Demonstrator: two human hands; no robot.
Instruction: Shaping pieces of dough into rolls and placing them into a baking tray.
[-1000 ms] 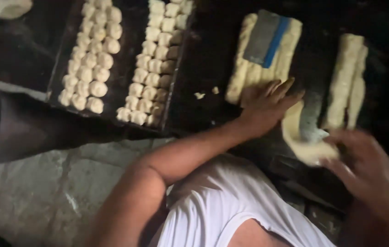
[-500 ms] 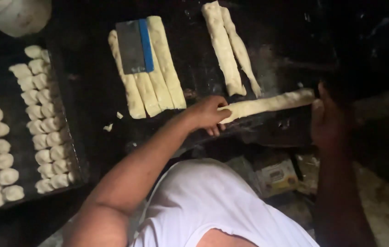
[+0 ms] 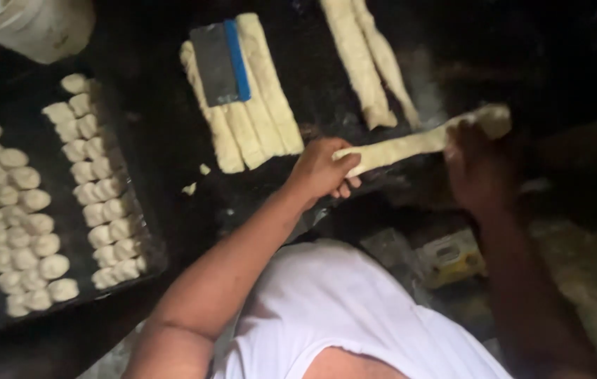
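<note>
both hands stretch dough rope (image 3: pixel 411 146): left hand (image 3: pixel 323 170) fingers pinch near end, right hand (image 3: pixel 477 168) fingers grip far end.

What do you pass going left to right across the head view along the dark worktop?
Tray of dough balls → dough logs with scraper on top → left hand → stretched dough rope → right hand.

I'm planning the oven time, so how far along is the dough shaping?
Done: rows of small dough pieces fill the dark tray on the left. In hand: the left hand and right hand hold one dough rope by its ends, stretched between them. Left: several dough logs lie uncut under a blue-edged scraper, plus two more ropes above.
</note>
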